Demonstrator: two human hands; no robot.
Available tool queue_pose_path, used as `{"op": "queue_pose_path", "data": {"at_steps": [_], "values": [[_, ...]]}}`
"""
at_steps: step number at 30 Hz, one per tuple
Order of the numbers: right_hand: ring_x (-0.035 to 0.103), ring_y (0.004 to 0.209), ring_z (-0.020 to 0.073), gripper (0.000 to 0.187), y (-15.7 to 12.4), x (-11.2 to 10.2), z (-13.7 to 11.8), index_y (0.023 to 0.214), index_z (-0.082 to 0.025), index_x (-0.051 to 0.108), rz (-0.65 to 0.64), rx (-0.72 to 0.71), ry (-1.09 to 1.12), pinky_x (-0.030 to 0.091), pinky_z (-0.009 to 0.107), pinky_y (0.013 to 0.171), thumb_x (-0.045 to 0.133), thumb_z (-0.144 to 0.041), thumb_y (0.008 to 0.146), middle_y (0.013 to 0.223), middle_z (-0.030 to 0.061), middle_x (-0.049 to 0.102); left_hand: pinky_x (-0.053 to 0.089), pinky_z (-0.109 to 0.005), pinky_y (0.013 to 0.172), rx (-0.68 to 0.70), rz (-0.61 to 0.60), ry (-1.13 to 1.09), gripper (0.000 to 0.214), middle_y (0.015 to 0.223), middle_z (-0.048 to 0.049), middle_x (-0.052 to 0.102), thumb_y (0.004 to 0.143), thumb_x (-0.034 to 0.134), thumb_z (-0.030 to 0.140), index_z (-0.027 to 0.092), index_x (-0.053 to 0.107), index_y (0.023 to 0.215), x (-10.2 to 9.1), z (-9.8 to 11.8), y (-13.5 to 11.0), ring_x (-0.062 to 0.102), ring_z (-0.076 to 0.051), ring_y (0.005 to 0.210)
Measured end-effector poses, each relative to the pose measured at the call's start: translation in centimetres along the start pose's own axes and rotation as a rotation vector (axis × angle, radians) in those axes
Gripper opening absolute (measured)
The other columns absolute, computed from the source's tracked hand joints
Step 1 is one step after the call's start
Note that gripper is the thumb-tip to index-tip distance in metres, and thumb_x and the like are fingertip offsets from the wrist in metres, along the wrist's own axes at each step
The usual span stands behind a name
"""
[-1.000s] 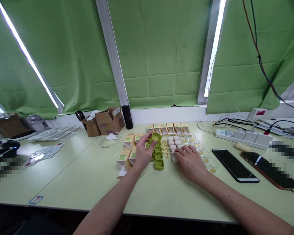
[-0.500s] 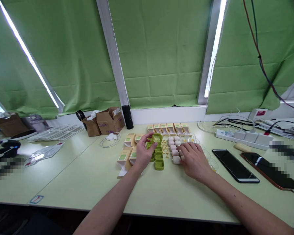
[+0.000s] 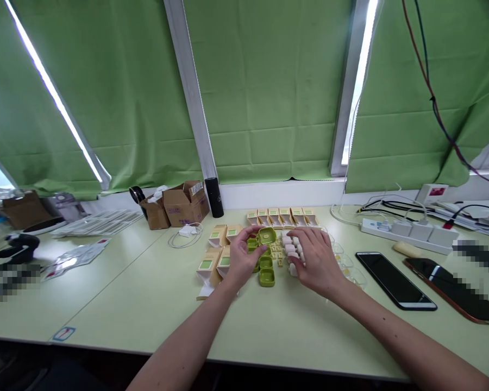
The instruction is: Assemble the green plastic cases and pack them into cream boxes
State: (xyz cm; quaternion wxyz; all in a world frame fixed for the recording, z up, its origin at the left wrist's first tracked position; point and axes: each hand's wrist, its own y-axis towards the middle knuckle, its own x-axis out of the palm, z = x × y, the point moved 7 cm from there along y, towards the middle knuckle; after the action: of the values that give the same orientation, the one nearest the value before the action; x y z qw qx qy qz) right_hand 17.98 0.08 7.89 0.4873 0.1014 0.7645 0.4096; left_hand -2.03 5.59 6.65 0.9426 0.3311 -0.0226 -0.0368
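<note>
My left hand (image 3: 244, 258) is closed on a small green square case (image 3: 267, 235), tilted above the other pieces, with the thumb at its near side. Below it, several matching green cases (image 3: 266, 277) stand in columns. My right hand (image 3: 318, 258) is over rows of rounded whitish-pink blocks (image 3: 290, 248), its thumb apart from its bent fingers. Some blocks are hidden beneath that hand. Between the two groups lie small yellow square pieces (image 3: 280, 255). Clear plastic shells (image 3: 346, 260) sit to the right, partly covered by my right hand.
Beige folded cartons (image 3: 206, 266) stand left of my left hand, and a row of similar cartons (image 3: 285, 216) is behind. On the right are two phones (image 3: 395, 279) and a white power strip (image 3: 407, 234). Cardboard boxes (image 3: 186, 203) and a black cylinder (image 3: 214, 197) stand at the back.
My right hand has shifted slightly up and left over the whitish blocks, its thumb now in sight. The green case in my left hand has moved slightly and tilted.
</note>
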Motion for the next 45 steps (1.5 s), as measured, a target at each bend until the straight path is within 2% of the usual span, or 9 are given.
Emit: {"op": "queue_pose_path", "data": {"at_steps": [3,6,11,15,20,25,30,37,45], "values": [[0.058,0.124,0.0356,0.044,1.2,0.6,-1.1,0.131,-0.023,0.054,0.091,-0.044,0.074,0.041,0.05,0.103,0.064,-0.02,0.088,0.13,0.0136,0.068,0.052,-0.036,0.1,-0.026,0.008,-0.076,0.05,0.121,-0.0118,0.074,0.074,0.093,0.034,0.018,0.072,0.118,0.1,0.1,0.0,0.067,-0.025,0.112],[0.058,0.126,0.0358,0.043,1.9,1.5,-2.1,0.132,-0.023,0.052,0.185,-0.063,0.147,0.044,0.052,0.102,0.066,-0.025,0.091,0.13,0.0138,0.068,0.056,-0.035,0.095,-0.14,0.027,-0.199,0.055,0.117,-0.0122,0.077,0.073,0.095,0.039,0.017,0.07,0.116,0.3,-0.5,-0.1,0.071,-0.025,0.109],[0.055,0.133,0.036,0.054,1.9,2.4,-3.1,0.142,-0.022,0.045,0.294,-0.082,0.226,0.044,0.056,0.109,0.067,-0.028,0.093,0.137,0.0159,0.063,0.058,-0.032,0.082,-0.3,-0.011,-0.317,0.063,0.098,-0.0105,0.081,0.072,0.092,0.058,0.017,0.067,0.113,1.1,-2.2,-0.4,0.077,-0.024,0.093],[0.055,0.132,0.0356,0.049,1.5,2.7,-2.7,0.139,-0.023,0.047,0.316,-0.05,0.279,0.045,0.057,0.108,0.066,-0.027,0.094,0.135,0.0157,0.062,0.056,-0.029,0.076,-0.333,-0.081,-0.246,0.064,0.093,-0.0103,0.08,0.073,0.084,0.071,0.015,0.07,0.099,1.7,-3.0,-0.7,0.076,-0.022,0.084],[0.057,0.122,0.0337,0.037,1.2,3.0,-1.7,0.127,-0.024,0.052,0.265,0.061,0.355,0.048,0.055,0.102,0.064,-0.024,0.093,0.127,0.0133,0.064,0.056,-0.031,0.078,-0.295,-0.136,-0.108,0.065,0.088,-0.0098,0.077,0.08,0.073,0.078,0.014,0.074,0.091,2.3,-2.8,-0.9,0.073,-0.022,0.084],[0.056,0.118,0.033,0.035,1.0,2.7,-1.5,0.123,-0.025,0.052,0.242,0.106,0.416,0.048,0.055,0.1,0.067,-0.025,0.091,0.123,0.0118,0.064,0.058,-0.035,0.085,-0.222,-0.093,-0.05,0.06,0.106,-0.012,0.077,0.083,0.078,0.069,0.017,0.073,0.112,1.7,-2.6,-0.5,0.073,-0.024,0.098],[0.055,0.119,0.033,0.038,1.0,2.4,-1.5,0.124,-0.025,0.052,0.221,0.117,0.441,0.048,0.055,0.102,0.067,-0.023,0.089,0.124,0.0116,0.062,0.053,-0.04,0.1,-0.041,-0.064,0.123,0.04,0.122,-0.013,0.072,0.094,0.074,0.048,0.021,0.069,0.122,1.0,-1.3,-0.3,0.068,-0.026,0.116],[0.06,0.114,0.0319,0.036,0.9,2.6,-1.3,0.124,-0.025,0.052,0.173,0.124,0.449,0.05,0.053,0.099,0.066,-0.026,0.091,0.121,0.0107,0.065,0.048,-0.044,0.106,0.145,-0.061,0.342,0.025,0.119,-0.0089,0.07,0.095,0.07,0.026,0.027,0.072,0.12,1.0,0.9,-0.6,0.059,-0.027,0.122],[0.063,0.115,0.0325,0.034,0.9,2.7,-1.5,0.125,-0.024,0.053,0.13,0.065,0.354,0.048,0.054,0.101,0.063,-0.023,0.092,0.121,0.0111,0.068,0.05,-0.043,0.1,0.178,-0.077,0.35,0.016,0.108,-0.0083,0.071,0.093,0.068,0.019,0.024,0.073,0.107,1.4,1.6,-0.8,0.062,-0.027,0.113]]}}
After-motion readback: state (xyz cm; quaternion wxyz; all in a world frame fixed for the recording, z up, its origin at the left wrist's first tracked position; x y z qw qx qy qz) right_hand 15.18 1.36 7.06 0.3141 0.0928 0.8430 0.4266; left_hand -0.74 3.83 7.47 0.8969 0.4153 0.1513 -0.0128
